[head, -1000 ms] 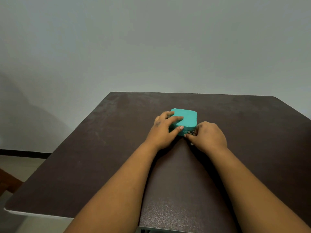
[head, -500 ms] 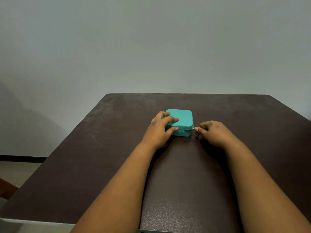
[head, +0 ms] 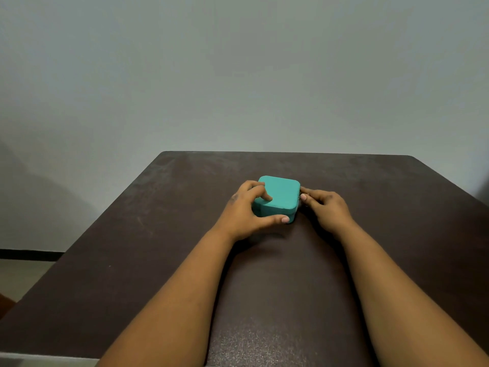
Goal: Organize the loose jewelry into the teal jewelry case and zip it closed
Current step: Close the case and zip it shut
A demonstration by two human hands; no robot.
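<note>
A small square teal jewelry case (head: 281, 194) with its lid down sits on the dark brown table (head: 169, 234). My left hand (head: 248, 210) holds the case from the left, fingers curled over the lid and thumb along its front side. At the case's right side my right hand (head: 324, 207) pinches the small metal zipper pull between thumb and fingertips. No loose jewelry is visible on the table.
The table's far edge runs just behind the case, with a plain grey wall beyond it. The left edge drops to a light floor with a dark skirting line (head: 29, 254). My forearms stretch across the near half of the tabletop.
My right hand has slid from the case's front corner round to its right side, pinching the zipper pull. My left hand's thumb has stretched further along the front of the case.
</note>
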